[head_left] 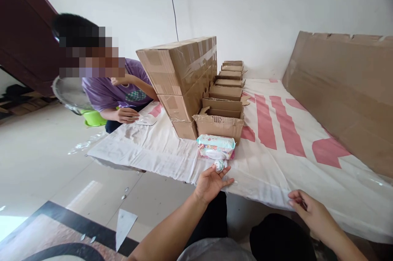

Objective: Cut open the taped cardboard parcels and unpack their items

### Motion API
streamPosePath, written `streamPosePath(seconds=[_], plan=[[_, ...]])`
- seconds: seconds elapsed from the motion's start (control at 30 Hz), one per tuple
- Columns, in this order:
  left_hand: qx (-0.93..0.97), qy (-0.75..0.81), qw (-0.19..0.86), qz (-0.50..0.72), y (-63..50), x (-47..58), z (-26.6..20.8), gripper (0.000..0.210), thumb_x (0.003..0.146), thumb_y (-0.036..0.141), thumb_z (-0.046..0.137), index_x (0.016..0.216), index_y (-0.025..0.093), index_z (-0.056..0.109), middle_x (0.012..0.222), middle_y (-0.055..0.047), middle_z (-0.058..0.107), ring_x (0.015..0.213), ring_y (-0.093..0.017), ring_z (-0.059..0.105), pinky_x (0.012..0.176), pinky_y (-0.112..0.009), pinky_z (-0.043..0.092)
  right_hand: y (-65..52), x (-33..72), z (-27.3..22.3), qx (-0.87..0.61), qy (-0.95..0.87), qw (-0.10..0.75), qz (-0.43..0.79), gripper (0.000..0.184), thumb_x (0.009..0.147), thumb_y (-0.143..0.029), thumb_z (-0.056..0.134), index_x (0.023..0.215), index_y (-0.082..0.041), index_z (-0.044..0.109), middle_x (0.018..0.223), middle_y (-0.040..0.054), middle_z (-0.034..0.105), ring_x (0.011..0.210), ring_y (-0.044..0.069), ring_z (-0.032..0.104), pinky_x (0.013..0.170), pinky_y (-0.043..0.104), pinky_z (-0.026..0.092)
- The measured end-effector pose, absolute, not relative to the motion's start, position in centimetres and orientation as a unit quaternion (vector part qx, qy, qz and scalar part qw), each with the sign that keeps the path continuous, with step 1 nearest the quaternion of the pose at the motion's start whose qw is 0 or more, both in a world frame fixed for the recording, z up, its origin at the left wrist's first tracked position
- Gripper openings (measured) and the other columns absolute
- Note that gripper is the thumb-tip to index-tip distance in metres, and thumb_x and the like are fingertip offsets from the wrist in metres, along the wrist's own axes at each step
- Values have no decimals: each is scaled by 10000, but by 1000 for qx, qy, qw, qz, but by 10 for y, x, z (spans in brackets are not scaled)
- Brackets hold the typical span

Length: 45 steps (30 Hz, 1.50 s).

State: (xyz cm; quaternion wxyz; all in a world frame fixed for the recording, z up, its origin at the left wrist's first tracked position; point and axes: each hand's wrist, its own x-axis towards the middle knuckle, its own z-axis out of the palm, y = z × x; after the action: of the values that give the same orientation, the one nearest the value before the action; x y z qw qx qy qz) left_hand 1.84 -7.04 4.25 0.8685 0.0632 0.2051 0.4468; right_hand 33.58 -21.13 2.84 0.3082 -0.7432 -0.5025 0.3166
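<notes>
Palm up at the table's near edge, my left hand (pixel 211 182) holds a small round white-and-green object (pixel 219 165) between thumb and fingers. Its other fingers are spread. Just beyond lies a pack of wet wipes (pixel 216 147), a soft pack in pale turquoise and pink. My right hand (pixel 308 205) is by the cloth edge farther right, its fingers loosely bent and apart from the thumb, with nothing visible in them. A row of open cardboard boxes (pixel 219 126) stands behind the wipes pack.
Stacked taped cartons (pixel 181 85) form a wall left of the open boxes. Across the table, a person in a purple shirt (pixel 101 93) has one hand (pixel 127 115) at a white piece (pixel 146 119). A large cardboard panel (pixel 340 93) leans at right. Pink-patterned white cloth (pixel 264 171) covers the table.
</notes>
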Motion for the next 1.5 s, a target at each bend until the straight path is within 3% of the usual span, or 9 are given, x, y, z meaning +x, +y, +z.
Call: streamPosePath(seconds=[0.13,0.3,0.43,0.57,0.8,0.9,1.23,1.5], plan=[[89,184,869,451,-68,15,56,70,830,162,588,771,173,622,920,-62,726,994,-266,661,988,-645,397,-196,310,48,-725,-533,311,305,275,794,-501,536,874,-254,628,839,29,686,795,228,630,751,331,480],[142,168,839,498,-50,-16,82,40,774,162,625,759,194,645,867,-46,734,998,-274,665,1011,-648,385,-175,267,75,-669,-583,316,335,225,834,-456,518,862,-250,603,769,10,645,709,197,600,664,296,471],[213,185,735,617,-5,-81,106,54,746,163,631,702,194,630,821,-33,728,1002,-267,663,1029,-623,382,-170,262,73,-654,-600,309,342,218,851,-446,509,846,-244,589,749,2,625,679,181,583,648,283,463],[208,327,580,716,59,-151,117,108,714,141,614,636,203,572,693,27,684,1030,-279,661,1009,-644,364,-169,263,63,-648,-609,288,355,239,867,-459,482,848,-237,571,748,0,613,686,175,578,662,272,462],[153,409,501,747,118,-205,93,117,673,117,582,614,214,553,642,56,665,1149,-253,601,1098,-674,62,-174,261,47,-638,-632,248,364,293,892,-492,417,874,-231,549,786,11,611,738,181,591,719,275,461],[137,413,487,757,122,-213,80,115,690,138,572,613,222,560,648,55,672,1144,-238,601,1115,-643,-6,-176,264,44,-642,-629,242,366,316,894,-510,406,882,-230,554,799,18,622,756,187,600,731,276,465],[143,334,493,790,113,-229,59,126,738,180,573,626,231,602,660,50,715,1250,-229,537,1112,-605,40,-179,266,32,-634,-625,250,381,331,877,-530,435,881,-232,579,821,27,660,780,190,631,744,256,480],[241,217,550,769,69,-230,38,155,711,399,671,822,295,699,783,-4,764,1365,-303,405,1106,-601,207,-171,262,25,-604,-643,237,406,305,890,-507,438,892,-236,578,844,23,655,811,184,628,765,236,472]])
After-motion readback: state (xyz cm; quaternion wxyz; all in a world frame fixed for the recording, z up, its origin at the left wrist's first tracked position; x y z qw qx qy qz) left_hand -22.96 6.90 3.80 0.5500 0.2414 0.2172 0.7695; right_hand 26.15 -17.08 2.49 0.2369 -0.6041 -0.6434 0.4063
